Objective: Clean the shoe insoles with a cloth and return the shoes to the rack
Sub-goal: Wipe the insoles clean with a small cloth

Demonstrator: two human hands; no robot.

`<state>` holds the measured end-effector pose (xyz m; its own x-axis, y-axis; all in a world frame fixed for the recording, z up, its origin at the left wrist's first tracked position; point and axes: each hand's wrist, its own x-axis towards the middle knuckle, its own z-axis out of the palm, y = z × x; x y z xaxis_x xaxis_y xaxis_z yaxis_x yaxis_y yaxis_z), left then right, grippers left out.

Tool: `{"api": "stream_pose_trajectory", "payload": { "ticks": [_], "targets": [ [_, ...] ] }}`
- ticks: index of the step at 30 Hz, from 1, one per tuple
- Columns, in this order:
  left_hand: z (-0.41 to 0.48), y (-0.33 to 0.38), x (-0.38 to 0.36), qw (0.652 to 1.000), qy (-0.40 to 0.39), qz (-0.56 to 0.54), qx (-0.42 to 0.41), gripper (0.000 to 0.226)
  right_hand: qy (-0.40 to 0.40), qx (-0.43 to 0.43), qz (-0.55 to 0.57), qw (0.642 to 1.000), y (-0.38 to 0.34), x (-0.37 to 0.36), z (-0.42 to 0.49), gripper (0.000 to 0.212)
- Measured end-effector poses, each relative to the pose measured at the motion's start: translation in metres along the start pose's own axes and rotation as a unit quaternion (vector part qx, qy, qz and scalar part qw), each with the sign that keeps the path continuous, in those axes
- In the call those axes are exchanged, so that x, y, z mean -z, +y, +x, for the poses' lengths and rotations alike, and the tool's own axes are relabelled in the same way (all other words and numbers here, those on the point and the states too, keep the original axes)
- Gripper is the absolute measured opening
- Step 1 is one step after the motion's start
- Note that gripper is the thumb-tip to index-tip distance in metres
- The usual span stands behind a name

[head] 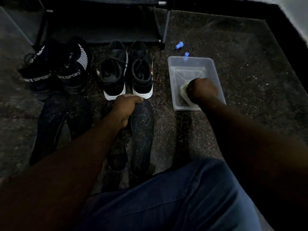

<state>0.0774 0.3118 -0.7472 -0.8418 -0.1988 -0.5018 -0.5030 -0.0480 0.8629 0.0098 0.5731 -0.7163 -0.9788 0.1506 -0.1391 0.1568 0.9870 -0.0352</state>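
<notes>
Count as I see it: four black shoes, being one SPORT-lettered pair point(73, 69) and one white-soled pair point(113, 72). Four dark insoles point(141, 135). One clear tub point(208, 64). One pale cloth point(184, 90). Two small blue pieces point(179, 45). One rack point(103, 22).

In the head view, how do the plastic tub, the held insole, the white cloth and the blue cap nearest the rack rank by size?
1. plastic tub
2. insole, though nearer the camera
3. white cloth, partly hidden by the right hand
4. blue cap
</notes>
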Motion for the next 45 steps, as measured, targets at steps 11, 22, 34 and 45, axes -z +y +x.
{"api": "stream_pose_trajectory", "payload": {
  "ticks": [11,22,34,45],
  "targets": [
    [-0.006,-0.003,0.007,0.991,-0.030,-0.115,0.063,0.008,-0.009,0.013,-0.049,0.999,-0.004,-0.002,0.001,0.034],
    [-0.010,-0.017,0.010,0.995,-0.022,-0.094,0.038,0.018,0.063,-0.039,0.298,0.952,0.021,0.002,-0.011,0.010],
    [-0.009,-0.004,0.006,0.990,0.021,-0.131,0.038,0.021,0.054,-0.148,0.657,0.737,0.028,0.008,-0.024,0.010],
    [-0.027,0.007,0.013,0.993,-0.001,-0.113,0.020,0.016,0.166,-0.108,0.550,0.811,0.014,0.019,-0.023,0.017]
  ]
}}
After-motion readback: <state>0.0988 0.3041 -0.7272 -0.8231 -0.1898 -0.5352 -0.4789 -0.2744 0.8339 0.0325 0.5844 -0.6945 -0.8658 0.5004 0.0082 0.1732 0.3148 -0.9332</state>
